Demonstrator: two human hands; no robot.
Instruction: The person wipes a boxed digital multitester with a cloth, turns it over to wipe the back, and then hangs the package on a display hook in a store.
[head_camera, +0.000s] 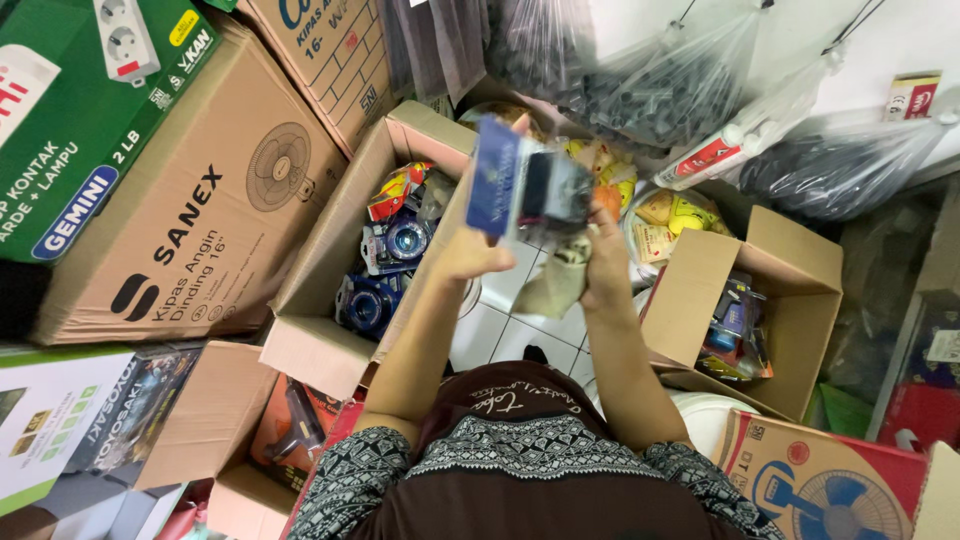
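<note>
A blister pack (525, 190) with a blue card back and a dark item under clear plastic is raised in front of me. My left hand (470, 255) grips its lower left edge. My right hand (603, 262) is closed on its lower right side and also clutches a beige cloth (553, 285) that hangs below. Both forearms reach up from my dark patterned shirt (520, 470). Under the pack lies a white tiled floor (500, 325).
An open cardboard box (335, 255) on the left holds packaged blue lamps (385, 265). Another open box (800, 290) on the right holds small packs. Large fan cartons (180, 200) stand at the left. Plastic bags (640, 80) of dark parts hang behind.
</note>
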